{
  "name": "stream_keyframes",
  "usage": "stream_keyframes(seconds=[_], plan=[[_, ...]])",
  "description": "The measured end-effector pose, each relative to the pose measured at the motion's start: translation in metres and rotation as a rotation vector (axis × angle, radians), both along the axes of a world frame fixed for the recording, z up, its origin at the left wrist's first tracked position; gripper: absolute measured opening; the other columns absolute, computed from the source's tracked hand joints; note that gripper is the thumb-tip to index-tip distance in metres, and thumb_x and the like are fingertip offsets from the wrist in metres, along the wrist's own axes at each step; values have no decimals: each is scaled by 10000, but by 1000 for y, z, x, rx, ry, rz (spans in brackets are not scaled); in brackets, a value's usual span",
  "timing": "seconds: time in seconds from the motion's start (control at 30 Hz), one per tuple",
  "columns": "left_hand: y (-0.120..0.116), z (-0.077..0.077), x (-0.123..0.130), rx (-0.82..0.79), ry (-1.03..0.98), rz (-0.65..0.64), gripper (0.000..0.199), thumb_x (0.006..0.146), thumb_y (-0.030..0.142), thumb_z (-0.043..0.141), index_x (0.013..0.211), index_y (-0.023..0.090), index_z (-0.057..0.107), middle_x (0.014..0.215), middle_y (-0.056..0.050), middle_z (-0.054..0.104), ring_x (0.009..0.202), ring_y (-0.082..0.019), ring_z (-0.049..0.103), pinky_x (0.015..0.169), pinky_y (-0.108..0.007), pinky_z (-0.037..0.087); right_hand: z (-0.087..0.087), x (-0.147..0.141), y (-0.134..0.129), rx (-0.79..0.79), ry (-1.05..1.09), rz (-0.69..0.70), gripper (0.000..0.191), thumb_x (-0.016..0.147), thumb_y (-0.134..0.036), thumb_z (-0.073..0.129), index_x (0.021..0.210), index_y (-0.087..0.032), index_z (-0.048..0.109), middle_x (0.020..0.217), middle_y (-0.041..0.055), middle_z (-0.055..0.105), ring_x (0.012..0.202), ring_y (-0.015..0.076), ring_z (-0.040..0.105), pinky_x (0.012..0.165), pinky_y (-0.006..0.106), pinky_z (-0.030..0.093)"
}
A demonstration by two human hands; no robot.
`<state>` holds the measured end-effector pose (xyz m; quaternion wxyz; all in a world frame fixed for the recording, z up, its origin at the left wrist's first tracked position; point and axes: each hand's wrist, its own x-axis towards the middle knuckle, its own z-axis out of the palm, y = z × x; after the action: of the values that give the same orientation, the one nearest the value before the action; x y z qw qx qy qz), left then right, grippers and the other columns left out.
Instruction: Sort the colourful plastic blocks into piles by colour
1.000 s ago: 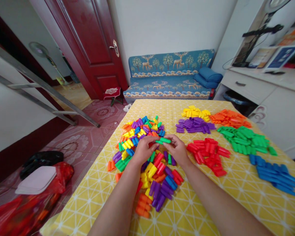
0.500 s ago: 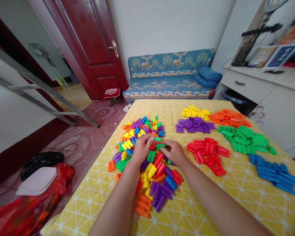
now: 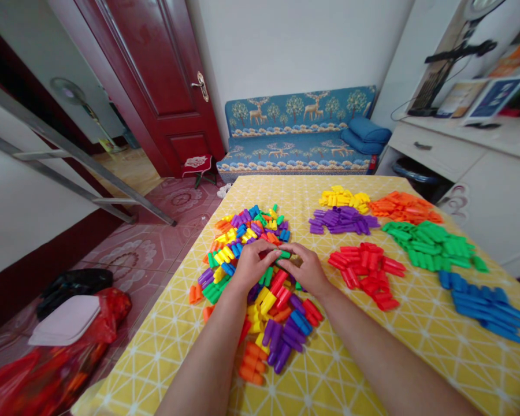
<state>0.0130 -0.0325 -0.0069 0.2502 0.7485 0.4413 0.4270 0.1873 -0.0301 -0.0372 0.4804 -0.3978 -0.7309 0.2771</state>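
Over a mixed heap of coloured plastic pieces [image 3: 266, 303], my left hand [image 3: 255, 264] and my right hand [image 3: 305, 268] meet at the fingertips. Both pinch green pieces [image 3: 285, 255] that lie together between them; the fingers partly hide these. Right of the hands lie single-colour piles: red [image 3: 366, 268], purple [image 3: 342, 221], yellow [image 3: 344, 198], orange [image 3: 405, 207], green [image 3: 435, 245] and blue [image 3: 485, 303].
The yellow patterned tablecloth [image 3: 303, 390] covers the table. Beyond it stands a blue sofa [image 3: 286, 147]. A white cabinet [image 3: 450, 156] is at the right, a metal ladder [image 3: 78, 159] at the left, and bags [image 3: 78, 341] lie on the floor.
My hands have come together, and the two green pieces that were apart between them now lie against each other. The piles look unchanged.
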Motion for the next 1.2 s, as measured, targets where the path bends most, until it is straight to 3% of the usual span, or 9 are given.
stream_keyframes(seconds=[0.13,0.33,0.47,0.53,0.67,0.73,0.97,1.2], plan=[[0,0,1,0,20,-6,235,850,380,630,819,162,712,764,-42,688,713,-149,615,686,-248,461,-2,-2,1,-13,9,-24,187,807,-316,633,980,-250,663,1004,29,695,968,203,630,888,358,484],[0,2,1,15,48,6,270,910,347,542,823,156,711,744,-42,675,688,-138,592,663,-241,444,4,6,2,43,39,-169,98,823,-305,585,852,-219,622,849,33,654,831,191,606,795,327,480],[1,-1,1,27,23,17,205,892,297,573,835,158,712,791,-44,694,731,-144,614,696,-246,457,4,14,5,59,-47,-52,15,761,-203,597,751,-213,591,857,31,643,861,192,604,818,324,475],[1,-2,1,27,19,23,173,880,274,590,837,162,714,810,-44,702,753,-148,624,712,-248,461,2,14,5,25,-158,-5,76,721,-169,618,779,-217,617,880,27,658,866,196,611,812,325,479],[1,-3,1,26,20,24,166,882,255,582,854,166,719,799,-41,699,741,-144,622,694,-244,461,-4,9,5,-50,-269,23,419,702,-163,650,1108,-261,625,1035,22,680,927,201,627,836,333,486],[1,-3,0,23,23,21,165,883,249,581,859,166,721,798,-41,698,737,-144,620,693,-245,461,-8,8,6,-71,-262,35,480,712,-156,647,1175,-275,606,1101,22,668,976,199,624,868,336,479],[2,-4,-1,18,18,16,161,875,248,584,870,166,723,812,-47,694,753,-151,624,706,-251,467,-7,9,10,-46,-146,55,211,812,-230,589,1008,-215,665,999,51,652,961,193,608,863,338,464],[2,-3,-1,20,30,32,166,871,263,586,854,165,718,813,-52,702,750,-157,634,705,-256,474,0,14,5,-152,17,-148,213,853,-337,533,991,-191,603,817,15,658,735,166,617,712,298,481]])
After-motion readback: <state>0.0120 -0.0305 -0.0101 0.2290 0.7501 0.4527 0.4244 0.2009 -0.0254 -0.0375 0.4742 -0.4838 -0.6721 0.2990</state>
